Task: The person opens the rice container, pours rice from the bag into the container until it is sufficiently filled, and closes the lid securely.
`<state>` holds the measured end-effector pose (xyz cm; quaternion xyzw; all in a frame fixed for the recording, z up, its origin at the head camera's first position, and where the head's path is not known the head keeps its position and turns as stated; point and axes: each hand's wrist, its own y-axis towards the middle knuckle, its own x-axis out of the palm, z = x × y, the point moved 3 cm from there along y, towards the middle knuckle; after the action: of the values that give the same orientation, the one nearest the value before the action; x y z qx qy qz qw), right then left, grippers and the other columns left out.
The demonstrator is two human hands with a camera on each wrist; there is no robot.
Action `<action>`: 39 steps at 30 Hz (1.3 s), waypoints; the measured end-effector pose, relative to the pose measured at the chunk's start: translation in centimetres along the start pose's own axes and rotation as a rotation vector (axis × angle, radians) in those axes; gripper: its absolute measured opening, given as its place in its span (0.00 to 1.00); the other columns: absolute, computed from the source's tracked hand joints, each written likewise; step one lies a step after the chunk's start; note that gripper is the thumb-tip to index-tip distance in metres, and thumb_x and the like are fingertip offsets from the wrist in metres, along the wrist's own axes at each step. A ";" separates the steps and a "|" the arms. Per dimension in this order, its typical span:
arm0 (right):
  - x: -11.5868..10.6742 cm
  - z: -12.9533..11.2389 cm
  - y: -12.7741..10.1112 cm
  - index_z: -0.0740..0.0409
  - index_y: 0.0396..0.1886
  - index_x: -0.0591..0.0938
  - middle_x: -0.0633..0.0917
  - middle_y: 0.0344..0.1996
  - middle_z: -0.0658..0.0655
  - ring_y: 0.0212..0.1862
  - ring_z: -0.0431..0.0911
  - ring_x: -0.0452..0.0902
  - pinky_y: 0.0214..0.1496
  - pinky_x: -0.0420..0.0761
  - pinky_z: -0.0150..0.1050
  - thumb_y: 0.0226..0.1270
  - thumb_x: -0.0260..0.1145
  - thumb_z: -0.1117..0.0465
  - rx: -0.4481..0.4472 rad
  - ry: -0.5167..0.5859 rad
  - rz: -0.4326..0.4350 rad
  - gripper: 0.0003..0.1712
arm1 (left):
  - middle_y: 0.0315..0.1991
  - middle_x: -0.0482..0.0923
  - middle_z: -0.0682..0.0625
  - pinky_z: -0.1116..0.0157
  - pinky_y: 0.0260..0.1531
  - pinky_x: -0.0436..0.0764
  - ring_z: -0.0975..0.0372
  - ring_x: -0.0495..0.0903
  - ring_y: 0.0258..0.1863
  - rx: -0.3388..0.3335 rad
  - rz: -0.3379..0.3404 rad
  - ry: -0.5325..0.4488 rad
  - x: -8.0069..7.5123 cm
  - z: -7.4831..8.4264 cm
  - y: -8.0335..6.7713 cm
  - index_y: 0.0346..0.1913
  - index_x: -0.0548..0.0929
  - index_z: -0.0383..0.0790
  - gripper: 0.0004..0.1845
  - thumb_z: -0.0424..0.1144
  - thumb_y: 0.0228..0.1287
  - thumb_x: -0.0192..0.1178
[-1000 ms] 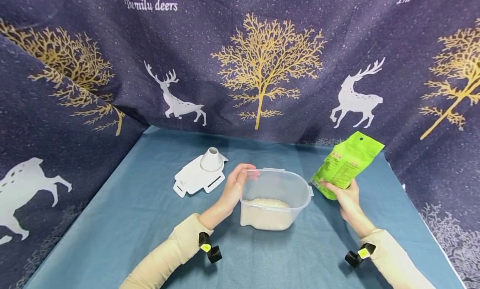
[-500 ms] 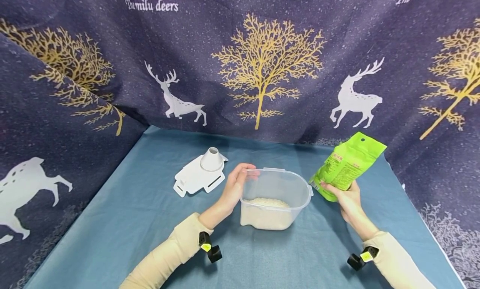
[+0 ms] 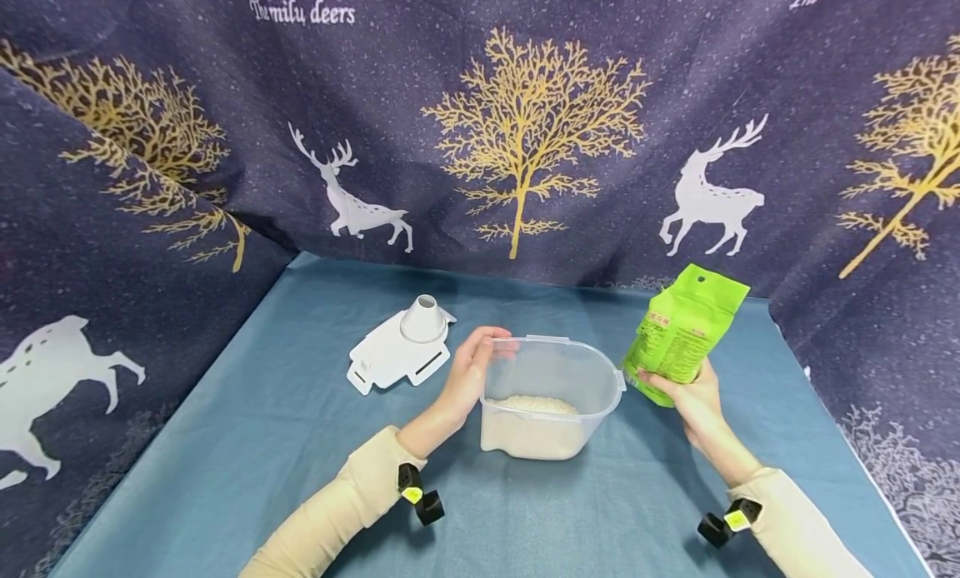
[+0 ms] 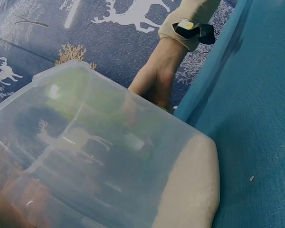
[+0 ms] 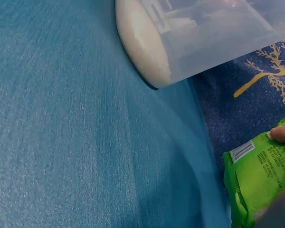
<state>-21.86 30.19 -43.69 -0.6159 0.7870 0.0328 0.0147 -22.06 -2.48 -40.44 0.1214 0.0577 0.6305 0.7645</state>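
A clear plastic container [image 3: 573, 378] stands upright mid-table, partly filled with white rice [image 3: 538, 405]. My left hand [image 3: 467, 378] grips its left side near the rim, and some of the fingers show through the plastic. To the container's right, my right hand [image 3: 697, 395] holds a green printed bag [image 3: 686, 320] by its lower part. The bag is tilted, its end with the hang hole up and leaning right. In the right wrist view a barcode shows on the bag [image 5: 261, 175], while much of the hand is out of frame.
A white lid-like plate [image 3: 386, 353] with slotted tabs lies at the back left, a grey-white cone-shaped spout [image 3: 424, 320] on it. Blue cloth [image 3: 262, 445] covers the table. A dark curtain [image 3: 480, 145] with deer and trees hangs behind. One loose grain [image 4: 251, 178] lies near the container.
The green bag first shifted slightly right, then its top swung back left, so it leans less now. My left hand and the container have stayed in place.
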 end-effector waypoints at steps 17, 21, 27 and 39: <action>0.2 -0.9 -0.9 0.40 0.49 0.75 0.84 0.37 0.33 0.39 0.28 0.81 0.40 0.79 0.23 0.51 0.74 0.72 -0.037 -0.047 -0.075 0.31 | 0.48 0.79 0.26 0.50 0.58 0.75 0.37 0.80 0.48 0.020 -0.005 0.002 0.0 0.0 0.1 0.53 0.73 0.24 0.18 0.36 0.78 0.38; 0.4 -1.2 -1.1 0.41 0.49 0.75 0.85 0.37 0.34 0.39 0.29 0.82 0.39 0.79 0.24 0.52 0.73 0.72 -0.056 -0.045 -0.116 0.30 | 0.48 0.79 0.25 0.50 0.58 0.75 0.36 0.79 0.48 0.023 -0.004 -0.001 0.0 -0.1 0.1 0.53 0.73 0.24 0.18 0.36 0.78 0.38; 0.5 -1.5 -1.2 0.41 0.49 0.75 0.86 0.37 0.34 0.39 0.30 0.82 0.39 0.80 0.26 0.53 0.73 0.73 -0.064 -0.059 -0.156 0.29 | 0.47 0.79 0.25 0.49 0.58 0.75 0.35 0.79 0.48 0.027 -0.004 -0.008 0.0 0.0 0.1 0.52 0.73 0.23 0.18 0.35 0.78 0.38; 0.4 -2.7 -1.4 0.41 0.47 0.76 0.85 0.36 0.34 0.39 0.30 0.82 0.38 0.80 0.26 0.52 0.73 0.72 -0.109 -0.151 -0.183 0.28 | 0.47 0.79 0.25 0.50 0.58 0.75 0.36 0.79 0.47 0.025 -0.004 -0.010 0.0 -0.1 0.1 0.53 0.72 0.22 0.18 0.35 0.78 0.38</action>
<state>-20.52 29.26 -41.08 -0.6806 0.7214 0.1203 0.0434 -22.18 -2.49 -40.47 0.1338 0.0619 0.6276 0.7644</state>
